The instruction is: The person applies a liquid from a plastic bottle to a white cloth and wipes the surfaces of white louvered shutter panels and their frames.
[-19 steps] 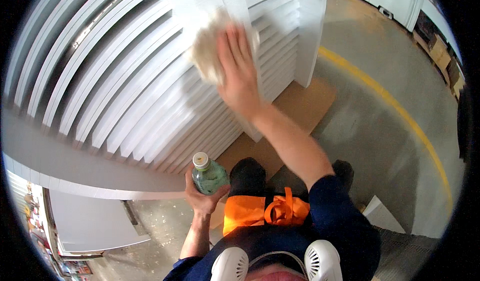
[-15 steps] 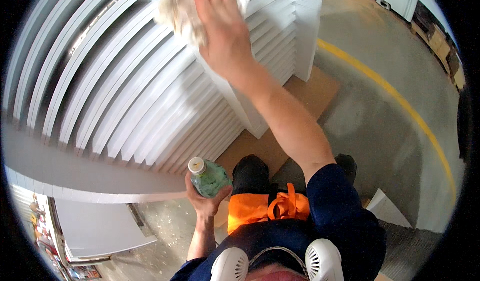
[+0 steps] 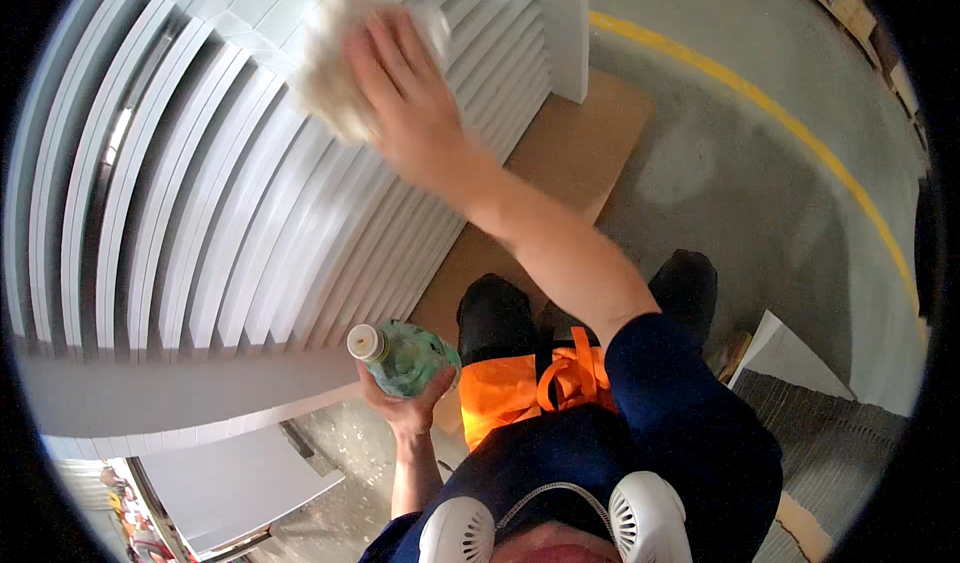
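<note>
Stretched far out, my right hand (image 3: 415, 113) lies over a crumpled off-white rag (image 3: 335, 68), blurred by motion. The rag is against or just above the white slatted panels (image 3: 290, 193); I cannot tell which. Close to my body, my left hand (image 3: 408, 403) is wrapped round a clear greenish plastic bottle (image 3: 410, 358) with a white cap. The bottle is tilted, its cap toward the slats, and what is in it is hard to make out.
Brown cardboard (image 3: 590, 138) lies under the panels on the grey floor, with a yellow curved line (image 3: 740, 83) beyond. A large white board (image 3: 230, 493) is at lower left. Dark corrugated sheets (image 3: 820, 423) lie at lower right.
My right hand and the rag have moved left and a little nearer across the panels. The whole view has shifted as well. The left hand keeps its hold on the bottle.
</note>
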Demonstrator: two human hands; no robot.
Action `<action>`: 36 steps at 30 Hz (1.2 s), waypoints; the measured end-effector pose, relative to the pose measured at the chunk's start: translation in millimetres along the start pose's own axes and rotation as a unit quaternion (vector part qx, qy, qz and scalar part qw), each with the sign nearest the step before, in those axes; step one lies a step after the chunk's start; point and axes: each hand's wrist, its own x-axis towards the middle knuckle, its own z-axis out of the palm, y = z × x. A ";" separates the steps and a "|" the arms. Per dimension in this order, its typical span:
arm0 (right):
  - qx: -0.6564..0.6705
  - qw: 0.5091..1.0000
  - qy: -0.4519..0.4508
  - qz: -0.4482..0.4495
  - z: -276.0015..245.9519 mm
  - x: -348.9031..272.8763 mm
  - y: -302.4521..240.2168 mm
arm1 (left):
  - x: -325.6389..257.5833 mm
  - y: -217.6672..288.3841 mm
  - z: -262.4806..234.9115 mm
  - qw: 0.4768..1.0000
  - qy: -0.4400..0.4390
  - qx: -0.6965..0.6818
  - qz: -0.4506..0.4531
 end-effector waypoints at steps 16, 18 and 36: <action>0.049 0.869 -0.245 0.427 2.8 -240.7 35.6 | 14.9 -16.3 6.4 0.997 0.003 0.050 0.057; 0.079 0.822 -0.232 0.515 -16.4 -259.7 38.9 | 17.8 -11.9 5.5 0.996 0.003 0.070 0.061; 0.657 0.341 0.005 0.672 -116.6 -162.0 -60.2 | 66.7 -1.1 -7.2 0.774 -0.069 0.536 0.332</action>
